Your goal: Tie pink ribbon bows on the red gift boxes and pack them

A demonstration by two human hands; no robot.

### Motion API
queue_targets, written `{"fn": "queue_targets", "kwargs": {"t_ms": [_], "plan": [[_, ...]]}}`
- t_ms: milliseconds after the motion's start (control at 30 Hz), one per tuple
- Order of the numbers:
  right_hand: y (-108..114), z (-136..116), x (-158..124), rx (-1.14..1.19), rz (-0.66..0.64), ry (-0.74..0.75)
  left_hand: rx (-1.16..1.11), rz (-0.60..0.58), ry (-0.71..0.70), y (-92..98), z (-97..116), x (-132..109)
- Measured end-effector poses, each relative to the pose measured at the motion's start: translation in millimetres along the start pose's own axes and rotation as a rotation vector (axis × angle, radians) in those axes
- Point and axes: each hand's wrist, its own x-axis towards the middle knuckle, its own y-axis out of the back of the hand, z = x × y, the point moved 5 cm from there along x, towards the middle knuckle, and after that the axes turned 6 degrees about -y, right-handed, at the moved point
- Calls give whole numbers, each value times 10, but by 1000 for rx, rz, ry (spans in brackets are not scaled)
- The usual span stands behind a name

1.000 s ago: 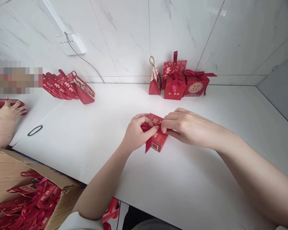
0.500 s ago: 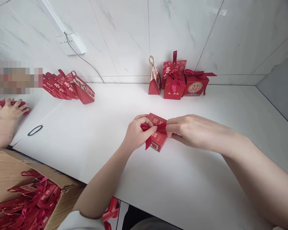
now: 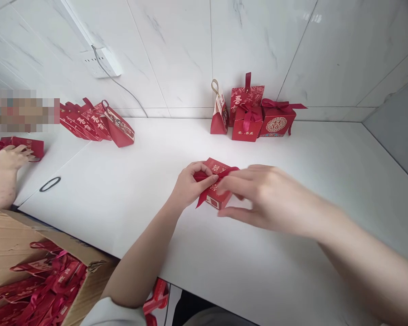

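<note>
A red gift box (image 3: 224, 199) with pale lettering lies on the white table in front of me. Across its top runs a dark red ribbon (image 3: 203, 197), one tail hanging over the near left side. My left hand (image 3: 194, 185) pinches the ribbon between thumb and fingers at the box's left. Over the right side of the box is my right hand (image 3: 255, 194), slightly blurred, its thumb apart from the fingers and nothing visible held. Its fingertips partly cover the box and ribbon; whether they touch them I cannot tell.
Finished-looking red boxes (image 3: 246, 127) stand by the tiled wall, and a row of red boxes (image 3: 91, 122) leans at left. A black ring (image 3: 50, 184) lies on the table. A cardboard carton (image 3: 88, 283) holds many red boxes. Another person's hands (image 3: 12, 158) handle a red box.
My right hand has let go of the ribbon and opened, shifting left and nearer me. The box and left hand moved slightly left. The other person's hand moved off their box's top.
</note>
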Motion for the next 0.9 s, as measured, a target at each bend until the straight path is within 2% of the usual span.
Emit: {"fn": "queue_targets", "kwargs": {"t_ms": [100,200,367,533,600,667,733,767,833,900], "plan": [[-314,-165,118,-174,208,73,-43,-55,26,-2,-37,-14],[-573,-237,142,-281,326,109,-53,-50,45,-6,-69,-17],[-721,-251,108,-355,407,228,-1,-8,40,-21,-58,-4],[-778,-174,136,-318,328,309,8,-7,36,-37,-74,2],[-719,-145,145,-264,241,315,-7,-2,26,-30,-81,4],[-567,-116,135,-141,123,299,-51,-28,22,-13,-76,12],[-337,-33,118,33,26,178,-137,-79,39,29,-63,25],[-199,39,108,74,39,77,-176,-91,51,71,-56,34],[48,249,73,14,108,-196,-199,-40,52,213,-38,57],[198,486,21,-94,144,-464,-136,47,8,378,-10,78]]}}
